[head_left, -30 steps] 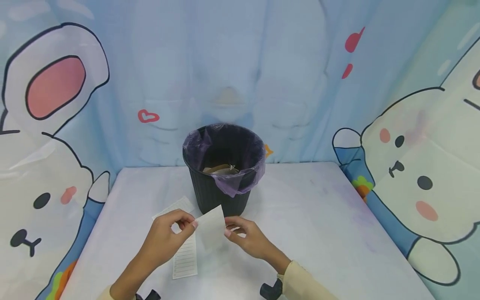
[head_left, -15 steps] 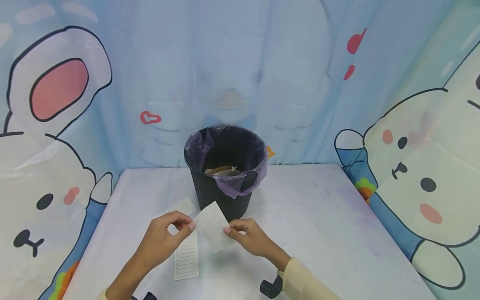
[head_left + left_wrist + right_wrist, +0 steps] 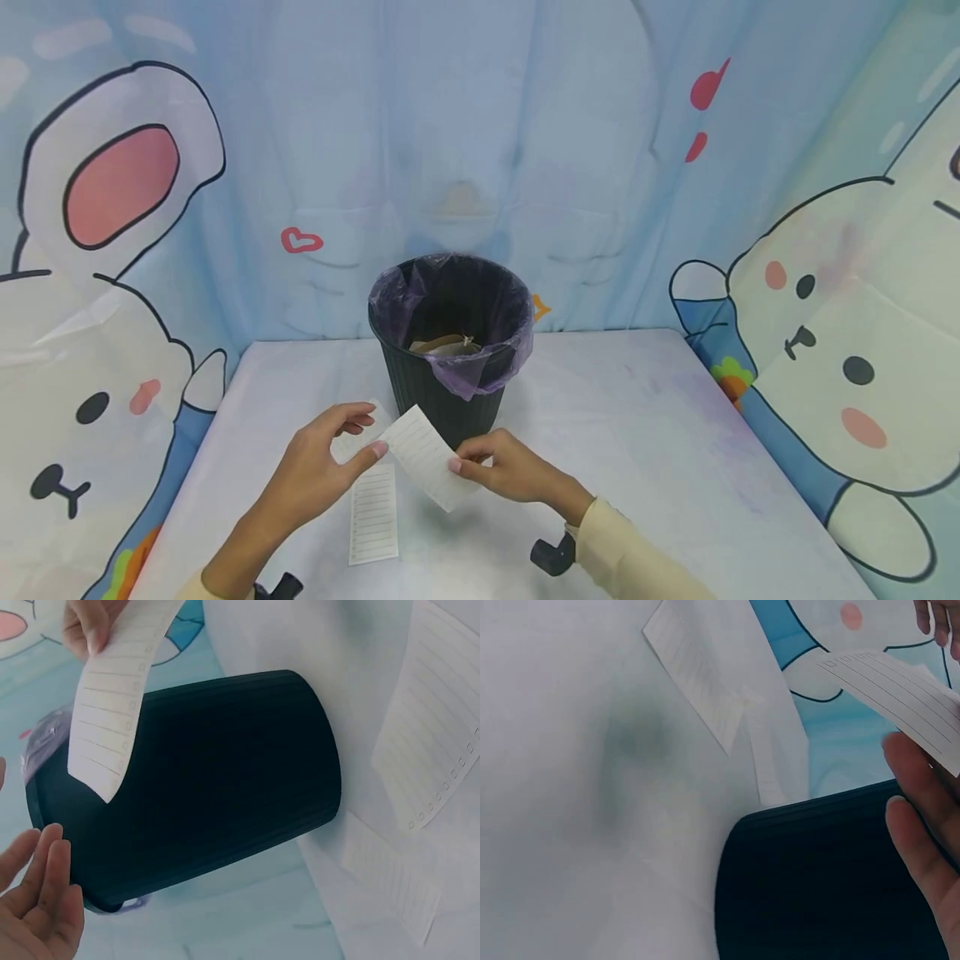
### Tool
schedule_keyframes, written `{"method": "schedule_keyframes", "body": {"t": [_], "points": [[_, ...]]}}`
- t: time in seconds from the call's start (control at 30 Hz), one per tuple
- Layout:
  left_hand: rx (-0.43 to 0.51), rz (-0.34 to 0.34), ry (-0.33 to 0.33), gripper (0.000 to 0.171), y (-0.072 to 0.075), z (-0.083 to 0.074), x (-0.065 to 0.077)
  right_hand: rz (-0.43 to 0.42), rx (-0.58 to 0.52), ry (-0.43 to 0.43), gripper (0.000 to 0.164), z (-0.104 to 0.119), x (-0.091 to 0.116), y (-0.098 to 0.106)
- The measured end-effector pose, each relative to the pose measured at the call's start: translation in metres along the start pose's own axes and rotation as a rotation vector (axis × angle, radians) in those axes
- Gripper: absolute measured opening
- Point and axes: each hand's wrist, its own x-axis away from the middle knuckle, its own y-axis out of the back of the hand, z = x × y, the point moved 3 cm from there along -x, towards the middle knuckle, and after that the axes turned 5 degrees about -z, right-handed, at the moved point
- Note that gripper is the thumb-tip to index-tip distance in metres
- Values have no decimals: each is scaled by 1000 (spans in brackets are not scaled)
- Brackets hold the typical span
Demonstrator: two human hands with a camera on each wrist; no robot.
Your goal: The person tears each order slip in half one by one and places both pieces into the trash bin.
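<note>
My right hand (image 3: 513, 475) pinches a lined slip of paper (image 3: 423, 458) by its right edge, in front of a black bin. The slip is tilted, with its ruled face showing. Close to the slip's left corner is my left hand (image 3: 318, 462), its thumb and fingers spread apart. In the left wrist view those fingers (image 3: 49, 885) hold nothing and stand clear of the paper. Under the hands a second lined slip (image 3: 373, 517) lies on the table. Another slip (image 3: 394, 877) lies behind it, partly hidden by my left hand in the head view.
The black bin (image 3: 420, 383) stands upright at the table's back middle. A purple liner (image 3: 468, 377) folds over its rim, and brown and whitish scraps (image 3: 450, 345) lie inside. A blue cartoon curtain (image 3: 450, 125) hangs behind the white table (image 3: 637, 467).
The paper has turned so its lined side shows, and its top has swung left. My left fingers have opened away from its corner. The right hand keeps its pinch.
</note>
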Motion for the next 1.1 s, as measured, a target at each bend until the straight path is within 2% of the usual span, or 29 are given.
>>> {"method": "schedule_keyframes", "body": {"t": [0.13,0.33,0.47,0.57,0.63,0.77,0.97,1.1], "points": [[-52,43,-94,53,-4,-7,-2,109,42,51,18,6,-5,-1],[-117,174,-220,52,-16,-15,-5,235,128,125,19,18,-11,-8],[-129,302,-290,43,-27,-15,-5,293,170,144,21,24,-14,-13],[-126,370,-340,31,-32,-17,-5,316,186,149,22,27,-16,-15],[-124,389,-369,21,-34,-18,-5,312,194,154,22,28,-16,-16],[-115,378,-398,7,-37,-17,-5,260,199,160,21,29,-17,-16],[-64,342,-346,7,-40,-12,-6,151,147,121,22,23,-19,-16],[8,353,-303,7,-41,-7,-6,99,76,79,21,20,-18,-18]]}}
